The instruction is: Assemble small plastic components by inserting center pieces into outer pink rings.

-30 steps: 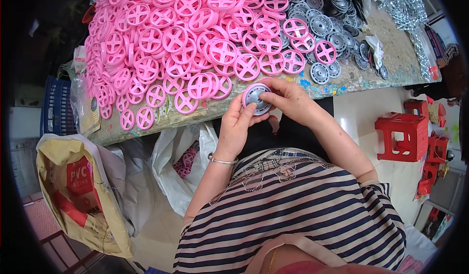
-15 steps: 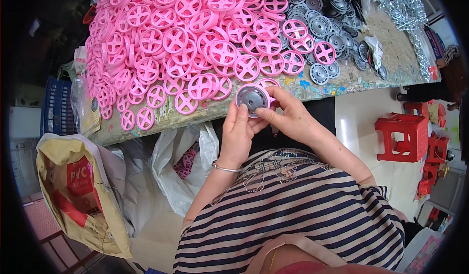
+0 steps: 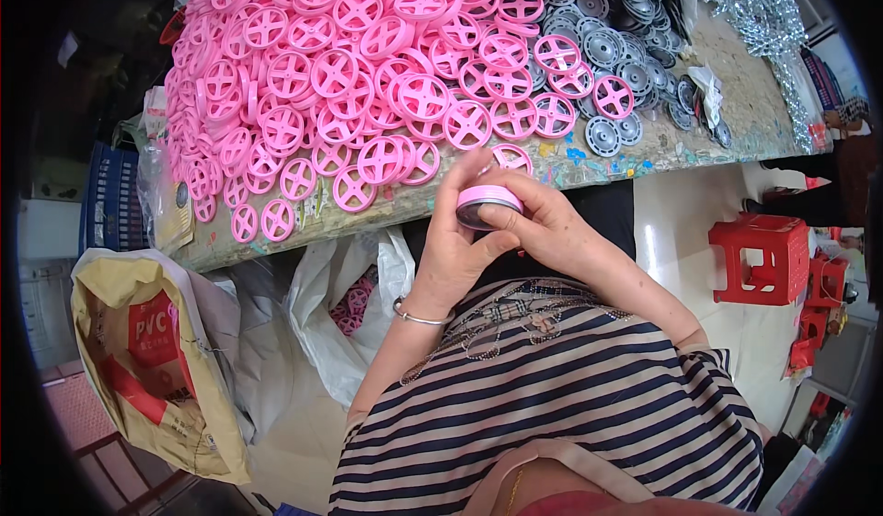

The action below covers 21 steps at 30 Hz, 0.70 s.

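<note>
A pink toy wheel with a grey disc (image 3: 489, 200) set in it is between my hands, tilted so that its pink rim faces up. My right hand (image 3: 554, 225) is closed on it, thumb pressed against the grey side. My left hand (image 3: 452, 242) is alongside, fingers stretched upward and thumb pointing under the wheel; whether it touches the wheel I cannot tell. Just beyond, a heap of pink spoked wheels (image 3: 357, 102) covers much of the table. Grey discs (image 3: 603, 49) are piled right of them.
The worn table (image 3: 736, 102) ends just in front of me. Silver tinsel (image 3: 759, 19) hangs at its far right. Below the edge, on the left, stand an opened paper sack (image 3: 87, 332) and a white bag (image 3: 313, 332) with pink wheels inside. Red stools (image 3: 756, 257) are on the right.
The wheel has tipped from showing its grey face to showing its pink rim edge. My left hand's fingers have loosened and stretched upward, while the right keeps its grip.
</note>
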{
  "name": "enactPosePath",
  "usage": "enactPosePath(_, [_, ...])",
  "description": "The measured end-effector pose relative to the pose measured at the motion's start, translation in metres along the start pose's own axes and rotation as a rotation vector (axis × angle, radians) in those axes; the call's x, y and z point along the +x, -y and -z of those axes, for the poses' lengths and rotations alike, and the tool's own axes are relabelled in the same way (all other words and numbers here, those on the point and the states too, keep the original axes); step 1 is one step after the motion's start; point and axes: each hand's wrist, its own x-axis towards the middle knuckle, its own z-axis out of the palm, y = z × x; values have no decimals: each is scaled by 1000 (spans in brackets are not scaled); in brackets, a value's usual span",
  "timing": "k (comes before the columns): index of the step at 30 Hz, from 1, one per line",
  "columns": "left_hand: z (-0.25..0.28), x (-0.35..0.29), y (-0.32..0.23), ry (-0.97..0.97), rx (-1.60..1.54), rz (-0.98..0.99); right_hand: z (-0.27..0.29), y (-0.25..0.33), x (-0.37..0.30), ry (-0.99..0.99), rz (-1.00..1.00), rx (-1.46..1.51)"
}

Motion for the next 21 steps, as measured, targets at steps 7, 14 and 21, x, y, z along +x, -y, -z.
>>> enactPosePath(7, [-5, -14, 6, -121, 79, 115, 3, -4, -6, 52, -98, -59])
enactPosePath(14, [8, -32, 8, -150, 242, 125, -14, -27, -10, 107, -127, 164])
enactPosePath(21, [67, -77, -4, -559, 681, 96, 20, -40, -1, -115, 277, -640])
